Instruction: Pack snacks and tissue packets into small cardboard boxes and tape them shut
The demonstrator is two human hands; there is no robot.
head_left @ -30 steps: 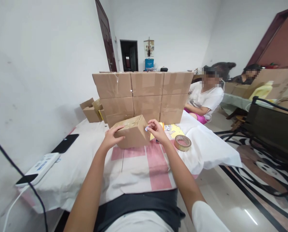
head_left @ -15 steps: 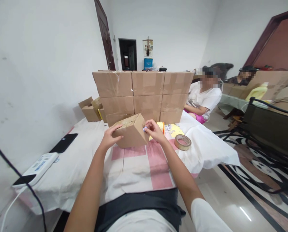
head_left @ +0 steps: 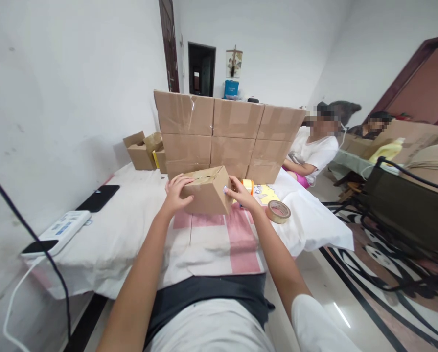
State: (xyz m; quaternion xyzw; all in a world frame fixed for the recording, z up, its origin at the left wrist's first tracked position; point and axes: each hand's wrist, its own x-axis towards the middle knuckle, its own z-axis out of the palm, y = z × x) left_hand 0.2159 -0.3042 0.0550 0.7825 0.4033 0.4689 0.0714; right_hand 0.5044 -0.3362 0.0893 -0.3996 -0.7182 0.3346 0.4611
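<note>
Left hand (head_left: 174,194) on cardboard box (head_left: 208,196), right hand (head_left: 242,194) at its end

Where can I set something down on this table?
The white tablecloth is bare between the flat black slab and the left hand, and just right of the round tan tape roll. It's crowded around the right hand: small brown cardboard box, stacked cardboard boxes, orange-rimmed cylinder.

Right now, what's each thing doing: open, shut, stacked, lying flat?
Front box: top flaps folded over.
Left grip: on that box's left end.
Right grip: at its right side.
Bluish piece: there too; can't tell if stuck.
Tape roll: lying flat.
Stacked boxes: three rows showing.
Carton at left: open, flaps up.
Back doorway: open, dark.
</note>
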